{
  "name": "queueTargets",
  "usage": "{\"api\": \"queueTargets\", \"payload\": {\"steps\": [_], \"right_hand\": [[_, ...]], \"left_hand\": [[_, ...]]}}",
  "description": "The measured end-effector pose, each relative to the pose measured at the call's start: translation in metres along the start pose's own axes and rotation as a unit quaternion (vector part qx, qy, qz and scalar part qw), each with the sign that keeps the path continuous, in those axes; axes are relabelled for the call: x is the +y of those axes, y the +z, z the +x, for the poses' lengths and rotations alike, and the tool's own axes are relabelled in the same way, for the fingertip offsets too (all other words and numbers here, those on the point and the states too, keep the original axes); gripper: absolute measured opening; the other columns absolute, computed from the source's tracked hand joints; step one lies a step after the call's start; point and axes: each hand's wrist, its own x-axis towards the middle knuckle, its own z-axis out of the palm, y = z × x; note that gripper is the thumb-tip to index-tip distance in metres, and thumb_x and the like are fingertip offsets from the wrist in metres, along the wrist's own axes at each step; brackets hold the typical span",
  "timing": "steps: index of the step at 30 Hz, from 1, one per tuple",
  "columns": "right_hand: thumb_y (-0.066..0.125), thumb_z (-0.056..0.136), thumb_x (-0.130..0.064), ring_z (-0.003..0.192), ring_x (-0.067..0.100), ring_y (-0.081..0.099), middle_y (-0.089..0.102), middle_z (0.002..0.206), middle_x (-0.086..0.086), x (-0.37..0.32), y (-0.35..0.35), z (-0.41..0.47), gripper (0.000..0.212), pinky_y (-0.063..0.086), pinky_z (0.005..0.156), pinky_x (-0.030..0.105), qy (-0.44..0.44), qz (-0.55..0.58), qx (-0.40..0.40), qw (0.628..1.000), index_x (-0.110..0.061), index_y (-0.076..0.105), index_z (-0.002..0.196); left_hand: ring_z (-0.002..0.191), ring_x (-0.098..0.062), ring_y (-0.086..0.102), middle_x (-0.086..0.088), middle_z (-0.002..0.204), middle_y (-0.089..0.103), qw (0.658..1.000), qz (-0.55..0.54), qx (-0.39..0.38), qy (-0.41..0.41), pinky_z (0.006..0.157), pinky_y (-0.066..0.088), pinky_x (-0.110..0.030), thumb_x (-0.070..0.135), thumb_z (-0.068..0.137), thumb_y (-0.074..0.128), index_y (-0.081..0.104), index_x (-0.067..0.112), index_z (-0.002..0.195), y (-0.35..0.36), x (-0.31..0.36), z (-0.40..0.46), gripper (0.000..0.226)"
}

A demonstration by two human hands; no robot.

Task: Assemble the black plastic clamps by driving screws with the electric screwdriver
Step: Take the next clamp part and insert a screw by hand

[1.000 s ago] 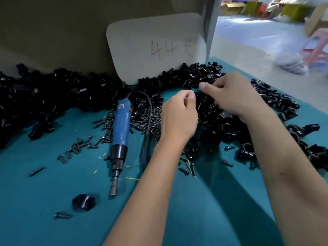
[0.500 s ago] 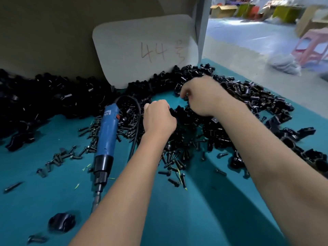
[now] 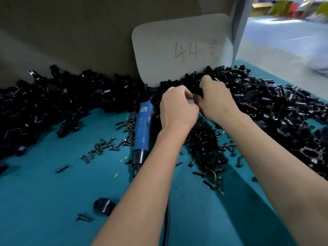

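Observation:
My left hand (image 3: 178, 109) and my right hand (image 3: 215, 102) meet above the table's middle, fingers curled. Between them sits a black plastic clamp piece (image 3: 199, 91), gripped by my right hand; my left hand's fingertips curl against it, mostly hidden. The blue electric screwdriver (image 3: 142, 128) lies on the teal mat just left of my left wrist, tip toward me. Dark screws (image 3: 204, 148) lie heaped under my forearms. Black clamp parts (image 3: 276, 110) are piled along the back and right.
A grey card marked "44" (image 3: 182, 48) leans on the back wall. A single clamp part (image 3: 103, 206) and a loose screw (image 3: 83, 218) lie near the front left. More clamp parts (image 3: 44, 103) fill the back left. The screwdriver's black cable (image 3: 166, 222) runs toward me.
Both hands have drawn together from the pile, and the right one now holds a clamp piece against the left. The camera view has shifted left.

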Motion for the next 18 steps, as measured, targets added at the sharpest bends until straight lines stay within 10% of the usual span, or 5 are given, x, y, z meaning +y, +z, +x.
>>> {"api": "queueTargets", "payload": {"steps": [8, 13, 18], "right_hand": [[0.068, 0.084, -0.004, 0.069, 0.015, 0.059, 0.068, 0.080, 0.000, -0.118, 0.033, -0.037, 0.019, 0.044, 0.066, 0.020, -0.097, 0.221, -0.089, 0.966, -0.015, 0.072, 0.098], [0.070, 0.090, -0.007, 0.051, -0.007, 0.056, 0.073, 0.084, -0.006, -0.152, 0.050, -0.050, 0.017, 0.049, 0.062, 0.018, -0.093, 0.269, -0.153, 0.946, -0.022, 0.077, 0.094], [0.077, 0.091, -0.011, 0.049, 0.011, 0.055, 0.073, 0.073, -0.009, -0.146, 0.053, -0.051, 0.014, 0.047, 0.052, 0.022, 0.006, 0.441, -0.172, 0.881, -0.019, 0.074, 0.102]], "left_hand": [[0.107, -0.028, 0.058, -0.004, 0.104, 0.067, 0.981, 0.066, 0.155, -0.095, 0.093, 0.047, -0.036, 0.007, 0.082, 0.059, 0.073, 0.020, 0.092, -0.095, -0.080, -0.001, 0.021], [0.137, -0.040, 0.030, -0.020, 0.150, 0.037, 0.927, 0.253, 0.095, -0.261, 0.108, 0.037, -0.046, 0.024, 0.087, 0.063, 0.056, 0.012, 0.136, -0.147, -0.147, -0.004, 0.051], [0.125, -0.037, 0.051, -0.013, 0.136, 0.056, 0.935, 0.263, 0.049, -0.231, 0.100, 0.049, -0.045, 0.010, 0.091, 0.062, 0.064, 0.022, 0.131, -0.173, -0.181, -0.008, 0.042]]}}
